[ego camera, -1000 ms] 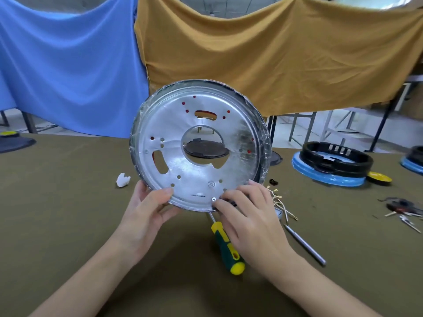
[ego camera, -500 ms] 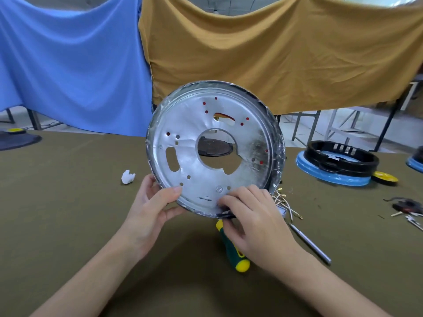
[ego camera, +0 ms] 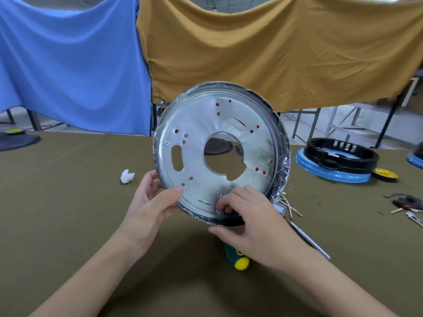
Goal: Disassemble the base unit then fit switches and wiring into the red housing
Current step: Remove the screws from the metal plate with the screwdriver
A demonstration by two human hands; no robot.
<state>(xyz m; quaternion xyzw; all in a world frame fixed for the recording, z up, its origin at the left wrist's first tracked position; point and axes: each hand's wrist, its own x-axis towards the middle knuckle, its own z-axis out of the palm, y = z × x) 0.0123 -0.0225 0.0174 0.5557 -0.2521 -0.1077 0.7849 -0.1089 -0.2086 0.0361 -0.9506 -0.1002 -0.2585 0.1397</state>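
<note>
Silver metal base plate point(ego camera: 256, 154) upright above table, left hand point(ego camera: 151, 207) gripping rim, right hand point(ego camera: 251, 216) pinching lower edge

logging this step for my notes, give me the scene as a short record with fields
held item: round metal base plate, tilted up on edge facing the camera
left hand: grips the plate's lower left rim
right hand: fingers curled on the lower rim, thumb beneath
under right hand: green and yellow screwdriver, partly hidden
table: olive cloth, small white part
far right: black ring on blue disc
</note>
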